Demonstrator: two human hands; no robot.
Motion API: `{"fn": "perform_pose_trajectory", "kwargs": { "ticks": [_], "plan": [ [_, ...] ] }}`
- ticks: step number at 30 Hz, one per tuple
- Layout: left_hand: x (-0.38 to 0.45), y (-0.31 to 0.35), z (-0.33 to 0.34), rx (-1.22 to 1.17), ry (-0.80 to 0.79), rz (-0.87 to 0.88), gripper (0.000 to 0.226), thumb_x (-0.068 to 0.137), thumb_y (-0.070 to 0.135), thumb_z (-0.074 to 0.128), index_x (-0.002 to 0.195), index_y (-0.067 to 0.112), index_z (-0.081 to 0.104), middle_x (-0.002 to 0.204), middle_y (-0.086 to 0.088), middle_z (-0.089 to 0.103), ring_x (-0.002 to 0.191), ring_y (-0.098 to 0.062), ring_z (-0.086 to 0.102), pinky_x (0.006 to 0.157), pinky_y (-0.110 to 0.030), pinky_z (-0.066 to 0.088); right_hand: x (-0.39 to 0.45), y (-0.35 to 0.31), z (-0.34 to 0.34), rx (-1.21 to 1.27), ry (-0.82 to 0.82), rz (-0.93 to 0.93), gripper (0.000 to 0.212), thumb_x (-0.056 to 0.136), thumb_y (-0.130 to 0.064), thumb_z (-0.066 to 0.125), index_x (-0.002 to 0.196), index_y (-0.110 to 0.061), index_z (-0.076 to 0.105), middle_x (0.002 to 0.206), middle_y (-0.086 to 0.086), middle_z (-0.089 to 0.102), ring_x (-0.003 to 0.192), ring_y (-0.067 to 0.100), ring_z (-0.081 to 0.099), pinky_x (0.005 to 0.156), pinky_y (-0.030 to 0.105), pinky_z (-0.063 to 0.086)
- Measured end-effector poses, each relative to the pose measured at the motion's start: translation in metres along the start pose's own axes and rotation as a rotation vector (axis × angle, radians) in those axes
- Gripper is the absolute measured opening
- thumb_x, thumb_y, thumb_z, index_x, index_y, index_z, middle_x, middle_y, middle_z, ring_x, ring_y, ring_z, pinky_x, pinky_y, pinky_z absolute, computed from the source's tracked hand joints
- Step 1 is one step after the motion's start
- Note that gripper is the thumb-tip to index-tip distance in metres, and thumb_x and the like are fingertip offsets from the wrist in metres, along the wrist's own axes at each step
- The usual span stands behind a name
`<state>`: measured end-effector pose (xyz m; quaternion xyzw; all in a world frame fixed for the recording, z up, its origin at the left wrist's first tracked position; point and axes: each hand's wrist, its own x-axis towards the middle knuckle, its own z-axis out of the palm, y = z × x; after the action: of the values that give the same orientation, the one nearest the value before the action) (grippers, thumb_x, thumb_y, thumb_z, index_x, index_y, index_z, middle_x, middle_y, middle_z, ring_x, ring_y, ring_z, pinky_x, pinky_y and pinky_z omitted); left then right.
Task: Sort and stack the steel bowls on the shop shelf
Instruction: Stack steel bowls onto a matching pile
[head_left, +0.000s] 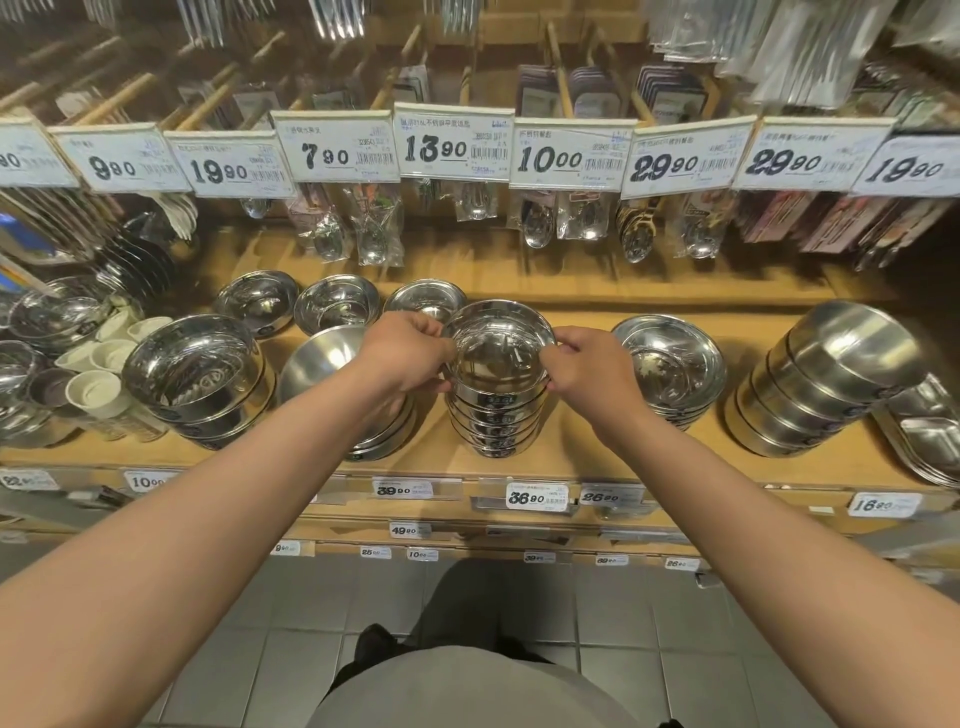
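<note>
- Your left hand and right hand pinch opposite rims of the top bowl.
- Lower it level, centred on the stack beneath.

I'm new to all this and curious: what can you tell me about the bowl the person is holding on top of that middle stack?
The top bowl is shiny steel, round and deep, upright, mirror-bright inside. It sits nested on a stack of similar bowls near the wooden shelf's front edge. The left hand and right hand pinch its rim on opposite sides.
</note>
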<state>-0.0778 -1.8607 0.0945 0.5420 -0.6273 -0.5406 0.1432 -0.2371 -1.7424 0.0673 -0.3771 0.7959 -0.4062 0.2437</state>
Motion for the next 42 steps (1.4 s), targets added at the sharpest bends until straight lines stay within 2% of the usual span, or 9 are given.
{"fn": "perform_pose_trajectory", "kwargs": {
  "ticks": [11, 15, 19, 22, 26, 30, 33, 36, 42],
  "plan": [
    [0.0, -0.002, -0.003, -0.03, -0.045, -0.055, 0.013, 0.092, 0.001, 0.065, 0.105, -0.001, 0.068, 0.112, -0.024, 0.07, 0.08, -0.027, 0.071, 0.075, -0.038, 0.064, -0.002, -0.002, 0.0, 0.0, 0.005, 0.012, 0.024, 0.093, -0.016, 0.054, 0.089, -0.006, 0.075, 0.063, 0.008, 0.059, 0.074, 0.033, 0.063, 0.087, 0.046, 0.055],
    [-0.002, -0.002, -0.003, -0.035, -0.046, -0.038, 0.003, 0.093, 0.003, 0.066, 0.096, 0.004, 0.067, 0.096, -0.016, 0.068, 0.075, -0.022, 0.068, 0.063, -0.03, 0.063, -0.003, -0.005, -0.001, 0.024, -0.009, 0.051, 0.025, 0.094, -0.022, 0.056, 0.099, -0.007, 0.075, 0.07, 0.007, 0.061, 0.074, 0.027, 0.058, 0.083, 0.043, 0.053],
    [-0.008, -0.003, -0.014, 0.021, -0.002, 0.033, 0.013, 0.093, 0.013, 0.067, 0.102, 0.002, 0.069, 0.086, -0.012, 0.063, 0.076, -0.022, 0.061, 0.081, -0.039, 0.06, -0.005, -0.005, -0.01, 0.092, 0.035, 0.167, 0.036, 0.094, -0.033, 0.058, 0.12, -0.01, 0.066, 0.101, 0.004, 0.067, 0.096, 0.025, 0.06, 0.092, 0.039, 0.049],
    [-0.019, -0.002, -0.035, 0.014, 0.059, 0.091, 0.016, 0.095, 0.017, 0.065, 0.101, 0.002, 0.068, 0.089, -0.009, 0.063, 0.081, -0.021, 0.06, 0.083, -0.039, 0.058, -0.013, -0.008, -0.023, 0.142, 0.101, 0.158, 0.019, 0.093, -0.029, 0.056, 0.099, -0.013, 0.064, 0.079, -0.004, 0.058, 0.081, 0.018, 0.054, 0.079, 0.033, 0.044],
    [-0.039, -0.002, -0.066, -0.026, 0.128, 0.147, 0.01, 0.095, 0.018, 0.066, 0.099, 0.009, 0.07, 0.092, -0.008, 0.066, 0.088, -0.02, 0.064, 0.078, -0.034, 0.059, -0.027, -0.023, -0.034, 0.199, 0.153, 0.077, 0.024, 0.094, -0.025, 0.054, 0.094, -0.005, 0.067, 0.068, -0.001, 0.056, 0.066, 0.014, 0.051, 0.065, 0.027, 0.043],
    [-0.048, -0.004, -0.082, -0.091, 0.179, 0.168, 0.011, 0.097, 0.013, 0.062, 0.102, 0.007, 0.069, 0.094, -0.009, 0.065, 0.089, -0.019, 0.064, 0.078, -0.03, 0.06, -0.034, -0.047, -0.033, 0.218, 0.048, 0.006, 0.029, 0.096, -0.024, 0.054, 0.094, 0.001, 0.067, 0.074, 0.016, 0.058, 0.071, 0.018, 0.051, 0.074, 0.039, 0.055],
    [-0.052, -0.01, -0.093, -0.146, 0.196, 0.163, 0.009, 0.096, 0.01, 0.062, 0.102, 0.01, 0.069, 0.095, -0.009, 0.066, 0.09, -0.019, 0.065, 0.072, -0.028, 0.057, -0.036, -0.066, -0.022, 0.23, -0.037, -0.065, 0.033, 0.098, -0.021, 0.052, 0.096, 0.011, 0.06, 0.075, 0.021, 0.057, 0.07, 0.023, 0.049, 0.068, 0.049, 0.053],
    [-0.056, -0.021, -0.107, -0.206, 0.184, 0.162, 0.011, 0.096, 0.009, 0.062, 0.103, 0.012, 0.07, 0.092, -0.006, 0.067, 0.086, -0.016, 0.064, 0.069, -0.025, 0.056, -0.036, -0.081, -0.005, 0.235, -0.028, -0.084, 0.029, 0.095, -0.021, 0.051, 0.094, 0.008, 0.056, 0.083, 0.028, 0.061, 0.066, 0.031, 0.051, 0.082, 0.063, 0.051],
    [-0.053, -0.045, -0.147, -0.239, 0.196, 0.116, 0.015, 0.095, 0.009, 0.062, 0.101, 0.016, 0.074, 0.086, -0.003, 0.072, 0.079, -0.017, 0.065, 0.07, -0.028, 0.058, -0.026, -0.109, 0.045, 0.249, -0.076, -0.075, 0.033, 0.095, -0.021, 0.051, 0.105, 0.01, 0.057, 0.074, 0.02, 0.058, 0.064, 0.026, 0.05, 0.071, 0.049, 0.054]
  ]
}}
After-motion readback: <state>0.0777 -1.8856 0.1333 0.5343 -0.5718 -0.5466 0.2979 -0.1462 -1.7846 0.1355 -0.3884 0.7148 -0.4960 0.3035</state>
